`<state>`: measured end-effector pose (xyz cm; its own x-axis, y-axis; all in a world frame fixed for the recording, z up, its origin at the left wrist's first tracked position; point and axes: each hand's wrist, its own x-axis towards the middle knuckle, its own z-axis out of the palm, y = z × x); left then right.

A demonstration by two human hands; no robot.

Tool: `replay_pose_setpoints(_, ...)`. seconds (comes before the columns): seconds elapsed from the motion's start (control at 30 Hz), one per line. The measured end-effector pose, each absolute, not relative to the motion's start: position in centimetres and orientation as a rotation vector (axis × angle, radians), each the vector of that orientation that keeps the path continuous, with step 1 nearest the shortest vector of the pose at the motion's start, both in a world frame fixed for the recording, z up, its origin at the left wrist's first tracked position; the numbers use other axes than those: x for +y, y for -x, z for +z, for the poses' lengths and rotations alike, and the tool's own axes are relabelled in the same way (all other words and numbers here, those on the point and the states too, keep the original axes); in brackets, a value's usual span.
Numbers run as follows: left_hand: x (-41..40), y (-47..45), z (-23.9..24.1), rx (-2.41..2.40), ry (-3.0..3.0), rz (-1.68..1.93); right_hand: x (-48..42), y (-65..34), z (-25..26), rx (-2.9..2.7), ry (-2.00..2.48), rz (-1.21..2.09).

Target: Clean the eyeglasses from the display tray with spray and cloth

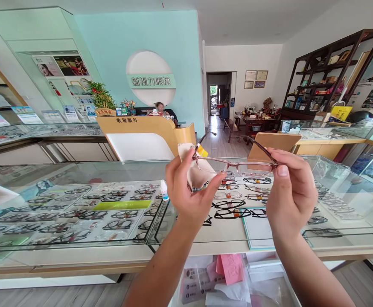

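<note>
I hold a pair of glasses [237, 164] with a translucent pinkish frame above a glass display counter [77, 170]. My right hand [289, 192] grips the right end of the frame near the hinge. My left hand [189, 187] pinches a small beige cleaning cloth [194, 172] around the left lens. A yellow tag [202, 150] hangs at the left hinge. Both temple arms point away from me.
Inside the counter lie several rows of glasses [231, 213]. A small white dropper bottle [164, 190] stands on the glass left of my left hand. A person sits behind the wooden reception desk [148, 128] ahead. Papers [231, 268] fill the shelf below.
</note>
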<state>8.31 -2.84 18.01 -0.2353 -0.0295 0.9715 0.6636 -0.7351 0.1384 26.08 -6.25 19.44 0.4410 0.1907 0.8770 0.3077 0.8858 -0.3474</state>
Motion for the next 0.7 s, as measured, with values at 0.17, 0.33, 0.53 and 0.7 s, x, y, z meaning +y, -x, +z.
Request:
replay_pose_setpoints(0.17, -3.3, -8.4, 18.3, -0.759, 1.601, -2.045, -6.6, -26.4, 19.4, -1.161, 0.446, 0.177)
replay_pose_setpoints(0.33, -3.4, -8.6, 18.3, -0.763, 1.622, -2.075, -7.1, -26.5, 19.6, -1.19, 0.415, 0.378)
replay_pose_setpoints(0.53, -3.7, -8.6, 18.3, -0.81, 1.642, -2.059, -7.4, -26.4, 19.8, -1.171, 0.404, 0.37)
replay_pose_setpoints(0.7, -3.9, -8.5, 18.3, -0.843, 1.687, -2.046, -7.7, -26.4, 19.7, -1.192, 0.42, 0.307)
